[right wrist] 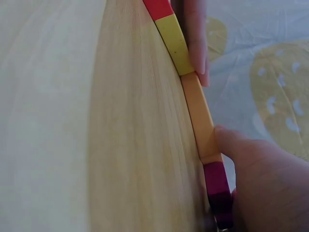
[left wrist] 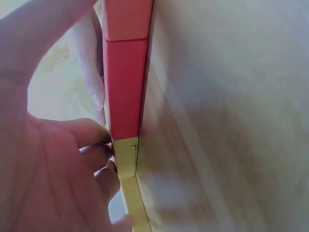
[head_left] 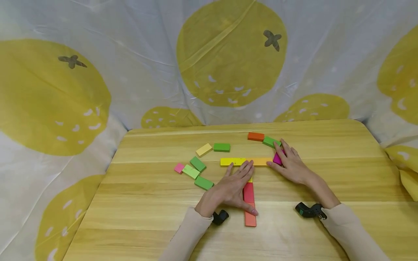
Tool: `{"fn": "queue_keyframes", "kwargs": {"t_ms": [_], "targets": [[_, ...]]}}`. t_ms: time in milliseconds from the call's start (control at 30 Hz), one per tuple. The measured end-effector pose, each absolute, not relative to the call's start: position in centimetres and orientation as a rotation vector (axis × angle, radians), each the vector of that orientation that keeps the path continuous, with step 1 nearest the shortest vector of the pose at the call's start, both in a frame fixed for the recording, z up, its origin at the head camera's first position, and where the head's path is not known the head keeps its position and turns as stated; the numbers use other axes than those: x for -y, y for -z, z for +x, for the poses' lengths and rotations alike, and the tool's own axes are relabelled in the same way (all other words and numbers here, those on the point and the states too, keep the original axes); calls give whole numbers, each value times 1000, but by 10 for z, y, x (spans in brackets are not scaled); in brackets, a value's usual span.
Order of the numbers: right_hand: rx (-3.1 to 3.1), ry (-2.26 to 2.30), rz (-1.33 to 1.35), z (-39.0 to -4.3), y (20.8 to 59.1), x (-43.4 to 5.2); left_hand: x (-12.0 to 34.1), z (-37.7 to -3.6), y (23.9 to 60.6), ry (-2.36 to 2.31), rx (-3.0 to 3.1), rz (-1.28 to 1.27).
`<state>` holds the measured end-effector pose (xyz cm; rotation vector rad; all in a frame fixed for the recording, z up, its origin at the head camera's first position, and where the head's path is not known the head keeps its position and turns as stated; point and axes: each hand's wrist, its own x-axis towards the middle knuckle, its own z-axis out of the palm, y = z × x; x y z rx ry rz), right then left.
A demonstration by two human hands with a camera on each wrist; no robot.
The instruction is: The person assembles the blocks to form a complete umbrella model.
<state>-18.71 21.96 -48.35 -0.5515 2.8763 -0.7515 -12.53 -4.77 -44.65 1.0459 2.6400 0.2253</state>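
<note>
On the wooden table, flat coloured blocks form a T: a yellow block and an orange block lie end to end as the crossbar, and a red block with a light orange block below it forms the stem toward the near edge. The left hand lies flat with straight fingers over the junction, fingertips touching the yellow block, thumb alongside the red block; it grips nothing. The right hand rests at the crossbar's right end, thumb against the orange block, fingers laid over a magenta block that touches that end; how tightly it holds this block cannot be told. Just beyond its fingertips lie a green block and a dark orange block. Loose blocks sit to the left, well apart from the T: pale yellow, green, and a cluster of pink and greens. Bare tabletop stretches wide to the right and along the near edge; a draped lemon-print cloth closes the back.
</note>
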Motion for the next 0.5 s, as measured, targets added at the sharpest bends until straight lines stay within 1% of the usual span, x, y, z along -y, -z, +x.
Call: {"fn": "queue_keyframes", "kwargs": {"t_ms": [267, 367, 500], "targets": [[-2876, 725, -534, -187, 484, -219, 53, -134, 438, -353, -2713, 1072], [-2875, 731, -543, -187, 483, -219, 64, -147, 431, -447, -2830, 1046], [-2879, 731, -559, -187, 484, -219, 88, -173, 422, -582, -3036, 940]]}}
